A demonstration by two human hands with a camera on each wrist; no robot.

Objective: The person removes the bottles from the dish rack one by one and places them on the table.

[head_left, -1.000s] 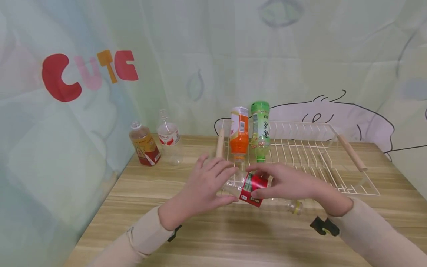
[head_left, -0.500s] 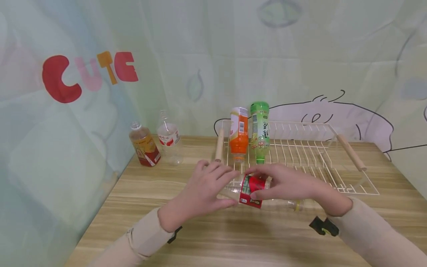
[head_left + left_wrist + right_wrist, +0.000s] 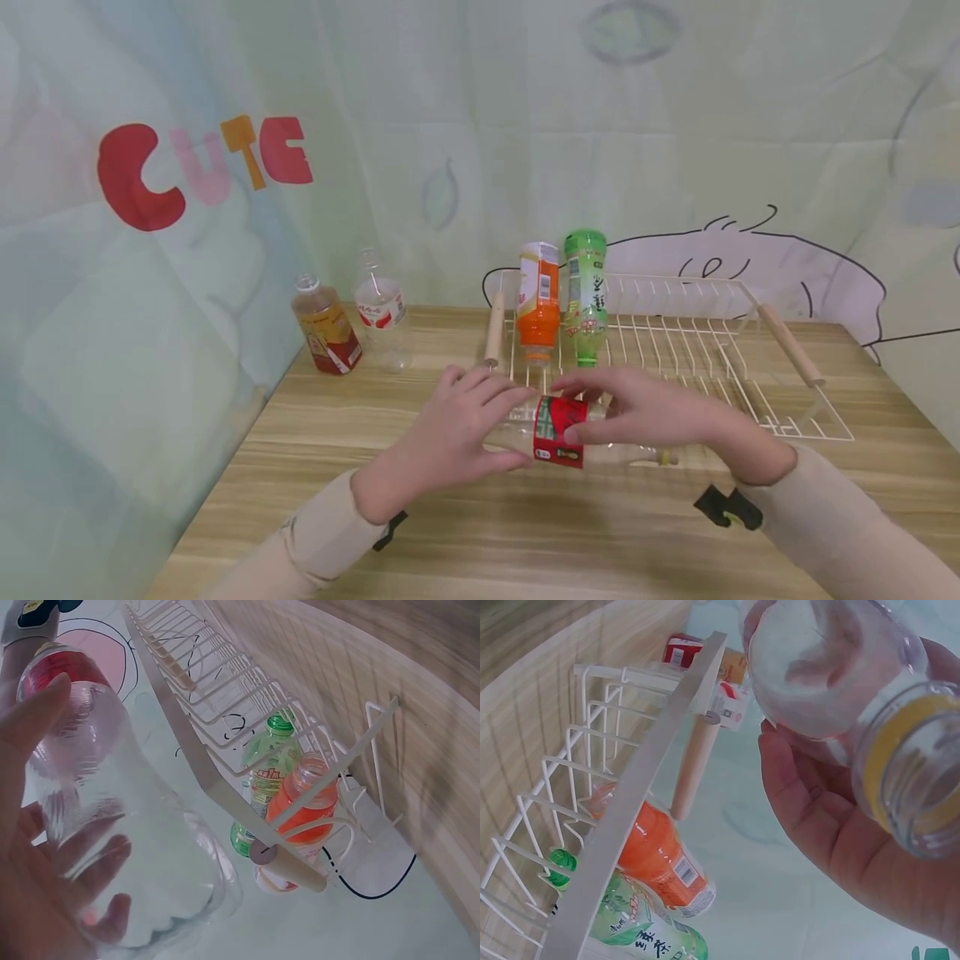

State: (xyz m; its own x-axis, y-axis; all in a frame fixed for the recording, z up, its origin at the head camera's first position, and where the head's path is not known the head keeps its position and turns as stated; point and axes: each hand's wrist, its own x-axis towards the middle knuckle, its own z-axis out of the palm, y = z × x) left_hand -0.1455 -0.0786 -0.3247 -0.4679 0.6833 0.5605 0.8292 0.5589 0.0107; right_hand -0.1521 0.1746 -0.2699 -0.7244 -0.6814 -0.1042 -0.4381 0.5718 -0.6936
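The left hand (image 3: 453, 429) is curling thumb and fingers round the base end of a red-labelled plastic bottle (image 3: 559, 442); the right hand (image 3: 641, 412) is pinching it, thumb near. They are holding it sideways — neck rightward — by the near left of a white wire rack (image 3: 622, 821), where an orange bottle (image 3: 537, 296) and a green tea bottle (image 3: 586, 292) are resting neck-down.

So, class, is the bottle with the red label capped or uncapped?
Uncapped: in the right wrist view, the bottle shows an open mouth beyond its yellow ring.
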